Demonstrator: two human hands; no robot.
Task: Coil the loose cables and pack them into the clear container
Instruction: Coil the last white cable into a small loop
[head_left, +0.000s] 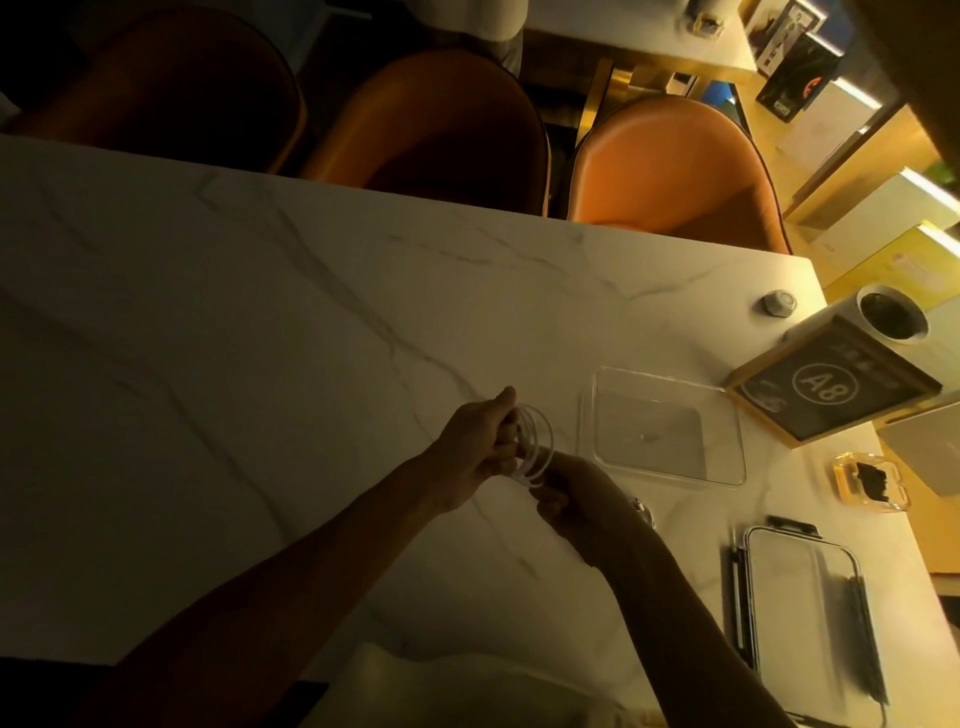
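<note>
The left hand (480, 441) is gripping a white cable (535, 447) wound in loops; the right hand (576, 499) is pinching its lower turns. Toward the table's right edge, the clear container (670, 470) is sitting empty, so packing is still pending.

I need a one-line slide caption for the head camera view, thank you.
Both hands, left hand and right hand, coil a white cable beside the empty clear container.
</note>
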